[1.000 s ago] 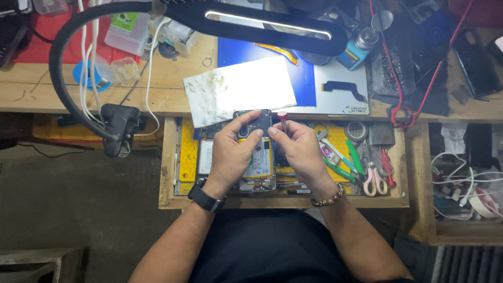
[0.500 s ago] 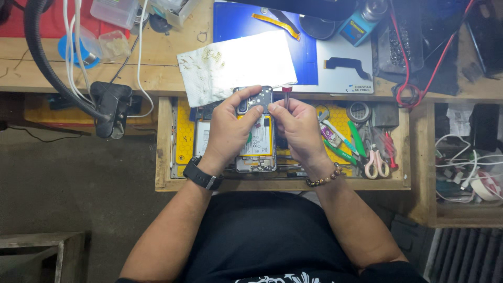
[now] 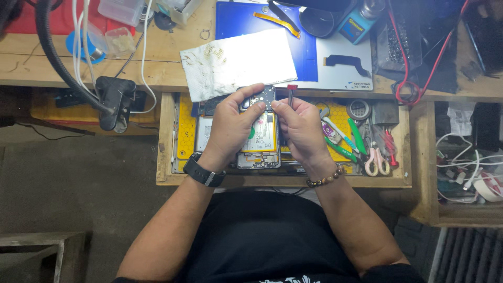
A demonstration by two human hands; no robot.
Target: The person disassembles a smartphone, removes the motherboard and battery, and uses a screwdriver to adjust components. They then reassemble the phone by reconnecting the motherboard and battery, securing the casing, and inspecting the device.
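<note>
Colours here are all over the place. The opened phone [image 3: 259,137] is dark at the top with a pale yellow-and-white battery and a little green spot. The screwdriver [image 3: 291,94] has a red cap. The drawer [image 3: 283,181] is plain wood with a bright yellow dotted mat [image 3: 186,131] inside. There's a pair of pink-handled scissors [image 3: 373,160] and green tweezers [image 3: 358,136]. Up on the tan wooden worktop [image 3: 52,65] sits a blue mat [image 3: 236,18], plus a white tissue [image 3: 238,60] with brownish specks. The watch [image 3: 203,171] is black, the bead bracelet [image 3: 326,178] brown, the shirt [image 3: 262,236] black.
</note>
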